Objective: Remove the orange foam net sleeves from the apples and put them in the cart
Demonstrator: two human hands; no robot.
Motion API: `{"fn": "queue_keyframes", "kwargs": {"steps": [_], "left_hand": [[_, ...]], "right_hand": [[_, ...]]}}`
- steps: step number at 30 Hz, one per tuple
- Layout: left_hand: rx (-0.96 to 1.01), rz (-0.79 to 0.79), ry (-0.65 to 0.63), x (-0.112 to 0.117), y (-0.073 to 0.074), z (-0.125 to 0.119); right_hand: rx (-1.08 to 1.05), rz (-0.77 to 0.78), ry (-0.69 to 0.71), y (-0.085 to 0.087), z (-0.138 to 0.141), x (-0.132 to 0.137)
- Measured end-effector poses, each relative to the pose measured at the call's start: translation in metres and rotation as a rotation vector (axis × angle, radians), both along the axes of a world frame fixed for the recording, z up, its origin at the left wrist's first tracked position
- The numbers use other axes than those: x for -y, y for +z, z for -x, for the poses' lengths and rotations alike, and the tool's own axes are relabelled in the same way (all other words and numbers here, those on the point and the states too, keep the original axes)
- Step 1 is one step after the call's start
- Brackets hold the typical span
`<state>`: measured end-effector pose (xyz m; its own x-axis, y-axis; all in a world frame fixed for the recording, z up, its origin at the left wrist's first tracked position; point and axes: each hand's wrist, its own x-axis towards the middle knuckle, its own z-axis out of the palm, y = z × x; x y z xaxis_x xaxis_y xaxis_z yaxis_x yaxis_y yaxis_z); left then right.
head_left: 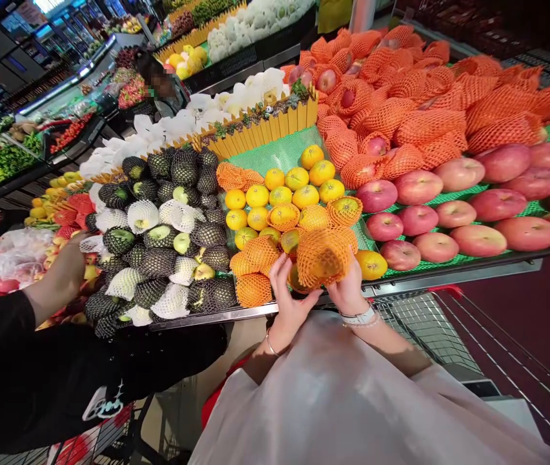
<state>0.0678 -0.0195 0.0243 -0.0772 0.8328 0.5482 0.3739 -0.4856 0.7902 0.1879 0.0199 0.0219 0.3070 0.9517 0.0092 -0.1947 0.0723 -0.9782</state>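
My right hand (349, 284), with a white band at the wrist, is closed around an orange in an orange foam net (322, 257), raised over the near edge of the display. To its left, the fingers and thumb of my left hand (290, 289) curve around another orange (296, 279), partly hidden behind the netted one. Just beyond both hands lie rows of bare oranges (305, 196) on green matting (275, 155). Some neighbouring oranges wear nets, like the netted orange (254, 290) at the front edge.
Red apples (437, 247) line the right side, with orange-netted fruit (391, 116) behind. Green fruit in black nets (159, 261) lies left, where another person's hand (64, 271) reaches in. A metal edge (217, 316) borders the display; a wire cart (430, 323) stands at right.
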Motion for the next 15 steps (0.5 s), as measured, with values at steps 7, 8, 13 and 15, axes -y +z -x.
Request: {"fn": "queue_keyframes", "kwargs": {"steps": [7, 8, 13, 15], "left_hand": [[0.233, 0.375, -0.194, -0.014, 0.000, -0.003], [0.240, 0.371, -0.173, -0.013, -0.002, -0.001], [0.359, 0.447, -0.154, -0.006, -0.023, 0.001], [0.460, 0.558, -0.115, -0.003, -0.032, -0.002]], "right_hand": [[-0.222, 0.026, 0.094, 0.008, -0.010, 0.003], [-0.219, 0.026, 0.114, 0.008, -0.012, 0.002], [-0.195, 0.028, 0.177, 0.005, -0.014, -0.009], [-0.180, 0.039, 0.178, 0.004, -0.008, -0.008]]}}
